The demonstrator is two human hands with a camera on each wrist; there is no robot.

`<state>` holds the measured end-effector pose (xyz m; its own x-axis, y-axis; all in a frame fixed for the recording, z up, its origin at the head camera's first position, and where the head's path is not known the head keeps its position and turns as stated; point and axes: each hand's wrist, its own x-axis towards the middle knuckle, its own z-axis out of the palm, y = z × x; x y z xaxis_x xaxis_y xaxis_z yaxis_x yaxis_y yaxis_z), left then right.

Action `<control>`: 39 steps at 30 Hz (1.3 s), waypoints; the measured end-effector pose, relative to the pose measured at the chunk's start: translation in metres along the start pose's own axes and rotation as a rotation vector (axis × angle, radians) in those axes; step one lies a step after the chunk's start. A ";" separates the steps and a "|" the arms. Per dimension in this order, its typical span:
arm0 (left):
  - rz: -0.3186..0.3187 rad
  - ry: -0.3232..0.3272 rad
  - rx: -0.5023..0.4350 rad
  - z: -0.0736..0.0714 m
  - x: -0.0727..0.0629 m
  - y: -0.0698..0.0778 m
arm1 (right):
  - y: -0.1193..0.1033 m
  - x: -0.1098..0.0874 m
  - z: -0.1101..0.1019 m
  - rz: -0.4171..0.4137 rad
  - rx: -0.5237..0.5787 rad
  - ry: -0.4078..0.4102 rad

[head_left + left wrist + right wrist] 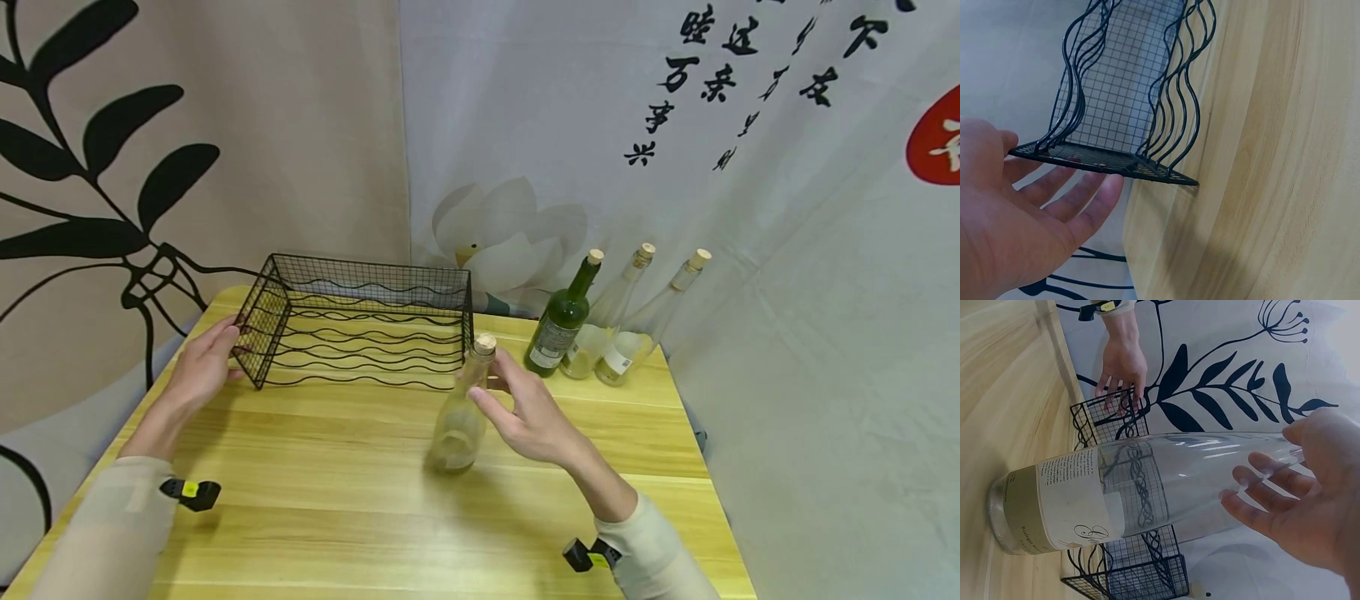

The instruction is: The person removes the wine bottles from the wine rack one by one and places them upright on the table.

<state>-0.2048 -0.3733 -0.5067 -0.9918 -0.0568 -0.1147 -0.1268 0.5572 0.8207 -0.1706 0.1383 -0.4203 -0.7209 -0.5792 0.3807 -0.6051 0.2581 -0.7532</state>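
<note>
In the head view a clear glass bottle (459,421) with a cork (485,342) stands upright on the table. My right hand (528,412) is at its neck, thumb and loosely bent fingers spread around it. Over the upper glass lie the fingertips (1241,480) in the right wrist view, where the bottle's cream label (1075,500) shows. Farther left, a black wire wine rack (367,385) with wavy rails stands near the back edge. My left hand (202,362) touches its mesh end panel. Nearly straight fingers (1088,215) rest along the panel's outside in the left wrist view.
A green corked bottle (558,329) and two clear corked bottles (588,346) (626,350) stand together at the table's back right. Behind the wooden table (322,492) hangs a curtain (315,125) with leaf and character prints.
</note>
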 end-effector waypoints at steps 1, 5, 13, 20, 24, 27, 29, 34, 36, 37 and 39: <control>-0.001 0.001 0.002 0.000 0.000 0.000 | 0.001 0.000 -0.001 0.000 -0.001 0.002; 0.004 0.003 0.009 0.000 0.000 0.000 | 0.003 -0.002 -0.005 0.005 -0.026 0.018; 0.013 0.006 0.018 -0.001 0.001 -0.001 | 0.007 -0.004 -0.014 0.006 -0.046 0.051; 0.013 0.005 0.017 0.000 0.001 -0.001 | 0.015 -0.005 -0.022 0.028 -0.044 0.076; 0.017 0.005 0.026 0.000 0.000 -0.002 | 0.021 -0.004 -0.026 0.030 -0.042 0.094; 0.013 0.000 0.015 0.000 0.000 -0.002 | 0.027 -0.003 -0.030 0.028 -0.047 0.106; 0.010 -0.002 0.006 0.000 0.000 -0.002 | 0.030 -0.002 -0.032 0.034 -0.048 0.114; 0.008 -0.006 -0.007 0.000 0.000 -0.002 | 0.038 0.002 -0.038 0.071 -0.070 0.138; 0.009 -0.006 -0.008 0.000 0.000 -0.002 | 0.041 0.004 -0.041 0.079 -0.087 0.153; 0.010 -0.005 -0.007 0.000 0.000 -0.002 | 0.043 0.005 -0.042 0.082 -0.092 0.159; 0.011 -0.005 -0.006 0.000 0.000 -0.001 | 0.045 0.007 -0.044 0.084 -0.106 0.170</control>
<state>-0.2051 -0.3743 -0.5079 -0.9930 -0.0465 -0.1082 -0.1158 0.5527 0.8253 -0.2180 0.1802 -0.4282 -0.8114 -0.4158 0.4107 -0.5663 0.3854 -0.7286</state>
